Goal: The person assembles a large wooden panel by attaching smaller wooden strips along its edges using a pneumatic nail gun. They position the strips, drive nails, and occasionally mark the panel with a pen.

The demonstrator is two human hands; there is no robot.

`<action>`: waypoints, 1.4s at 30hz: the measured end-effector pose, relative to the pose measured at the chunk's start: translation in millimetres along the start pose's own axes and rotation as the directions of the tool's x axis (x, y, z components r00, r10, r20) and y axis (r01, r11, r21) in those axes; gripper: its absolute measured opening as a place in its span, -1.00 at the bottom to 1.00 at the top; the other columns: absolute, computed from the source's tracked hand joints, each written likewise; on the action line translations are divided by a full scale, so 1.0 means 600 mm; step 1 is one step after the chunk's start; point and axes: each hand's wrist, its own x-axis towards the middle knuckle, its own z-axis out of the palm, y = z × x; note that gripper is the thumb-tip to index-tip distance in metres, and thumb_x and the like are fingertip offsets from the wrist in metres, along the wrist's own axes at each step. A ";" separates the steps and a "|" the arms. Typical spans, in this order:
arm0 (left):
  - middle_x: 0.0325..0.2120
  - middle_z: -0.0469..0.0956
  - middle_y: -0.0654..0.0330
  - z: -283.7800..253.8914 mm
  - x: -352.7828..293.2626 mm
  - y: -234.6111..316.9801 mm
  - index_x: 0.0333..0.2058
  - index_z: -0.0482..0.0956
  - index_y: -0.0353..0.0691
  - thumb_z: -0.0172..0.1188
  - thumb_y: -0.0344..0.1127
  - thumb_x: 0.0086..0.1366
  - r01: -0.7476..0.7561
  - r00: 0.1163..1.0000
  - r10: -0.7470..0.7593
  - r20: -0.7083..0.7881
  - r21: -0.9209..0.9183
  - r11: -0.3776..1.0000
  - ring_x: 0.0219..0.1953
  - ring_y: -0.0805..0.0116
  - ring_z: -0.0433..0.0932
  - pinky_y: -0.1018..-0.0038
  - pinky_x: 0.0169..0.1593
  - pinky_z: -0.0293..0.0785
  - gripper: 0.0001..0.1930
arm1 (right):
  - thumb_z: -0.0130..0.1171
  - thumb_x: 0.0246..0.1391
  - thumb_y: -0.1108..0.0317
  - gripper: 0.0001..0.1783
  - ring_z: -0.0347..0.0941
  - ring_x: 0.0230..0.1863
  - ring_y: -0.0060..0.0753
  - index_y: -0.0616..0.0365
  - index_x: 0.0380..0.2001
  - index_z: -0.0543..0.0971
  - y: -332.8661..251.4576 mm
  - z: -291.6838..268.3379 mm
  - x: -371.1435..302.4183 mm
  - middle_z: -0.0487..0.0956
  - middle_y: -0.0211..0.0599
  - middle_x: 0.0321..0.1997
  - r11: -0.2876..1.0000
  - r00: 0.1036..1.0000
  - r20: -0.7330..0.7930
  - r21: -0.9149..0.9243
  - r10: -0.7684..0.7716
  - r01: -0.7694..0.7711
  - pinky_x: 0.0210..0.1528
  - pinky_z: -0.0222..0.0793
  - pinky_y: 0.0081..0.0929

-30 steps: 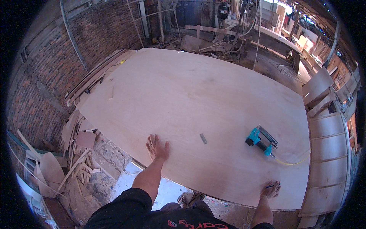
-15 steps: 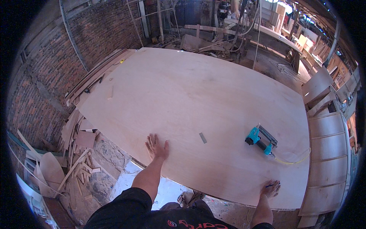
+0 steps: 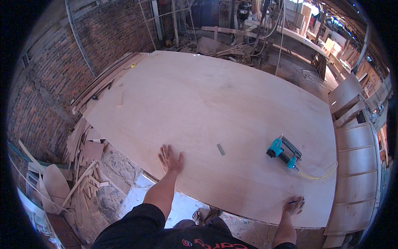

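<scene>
A large pale plywood sheet (image 3: 215, 108) spreads in front of me. My left hand (image 3: 171, 160) rests on it near the front edge, palm down with fingers spread and nothing held. Toward the near right corner, my right hand (image 3: 293, 206) leans on the sheet, a slim dark blue pen (image 3: 296, 201) tucked between its fingers. Beyond that hand lies a teal and black nail gun (image 3: 283, 152) on its side, joined to a yellow air hose (image 3: 317, 176). Between my hands, farther in, lies a small flat grey metal strip (image 3: 220, 149).
Offcuts and wood strips (image 3: 91, 182) litter the floor at left, below a brick wall (image 3: 45, 83). Long boards (image 3: 103, 85) lie along the sheet's left edge. A ribbed wooden panel (image 3: 355, 166) stands against the right side. Scrap wood (image 3: 215, 45) and hanging cords (image 3: 280, 45) are behind.
</scene>
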 end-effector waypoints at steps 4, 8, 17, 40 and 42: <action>0.47 -0.21 0.09 0.000 0.000 -0.005 0.43 -0.05 -0.14 -0.16 0.29 0.34 0.007 1.000 -0.007 0.003 0.008 1.000 0.51 0.16 -0.31 0.14 0.49 -0.40 -0.14 | -0.12 0.32 -0.10 -0.37 0.11 0.46 -0.20 0.02 0.30 0.33 -0.010 -0.015 -0.003 0.29 -0.37 0.43 0.997 0.998 0.063 0.071 0.013 -0.018 0.39 -0.04 0.11; 0.47 -0.21 0.10 -0.012 -0.003 0.003 0.43 -0.05 -0.13 -0.15 0.28 0.34 0.015 0.999 -0.015 0.029 0.009 1.000 0.51 0.17 -0.31 0.14 0.49 -0.40 -0.14 | -0.11 0.31 -0.10 -0.37 0.11 0.46 -0.19 0.03 0.29 0.34 -0.005 -0.005 0.001 0.29 -0.36 0.43 0.999 1.000 0.024 0.031 0.012 -0.013 0.39 -0.03 0.11; 0.47 -0.20 0.09 -0.015 -0.005 0.003 0.42 -0.02 -0.14 -0.11 0.26 0.33 0.017 1.000 -0.017 0.014 -0.006 1.000 0.50 0.17 -0.30 0.14 0.49 -0.38 -0.15 | -0.14 0.31 -0.14 -0.35 0.10 0.46 -0.20 0.01 0.31 0.32 0.011 0.029 0.012 0.26 -0.38 0.45 0.999 1.000 -0.005 0.039 0.003 -0.003 0.41 -0.07 0.08; 0.46 -0.17 0.06 -0.005 -0.003 0.003 0.42 -0.01 -0.16 -0.10 0.23 0.34 -0.002 1.000 0.001 -0.018 -0.030 1.000 0.50 0.14 -0.27 0.13 0.49 -0.36 -0.16 | -0.15 0.29 -0.16 -0.34 0.12 0.45 -0.18 0.00 0.29 0.35 0.006 0.009 0.011 0.31 -0.36 0.42 0.993 1.000 0.014 0.114 0.025 -0.026 0.37 0.02 0.08; 0.46 -0.17 0.06 -0.006 -0.002 0.003 0.42 -0.01 -0.16 -0.10 0.24 0.34 0.000 1.000 -0.001 -0.016 -0.025 1.000 0.50 0.14 -0.27 0.13 0.49 -0.36 -0.16 | -0.15 0.30 -0.16 -0.35 0.13 0.45 -0.18 -0.01 0.29 0.35 0.006 0.012 0.009 0.31 -0.37 0.41 0.999 1.000 -0.008 0.033 0.004 -0.004 0.37 0.02 0.09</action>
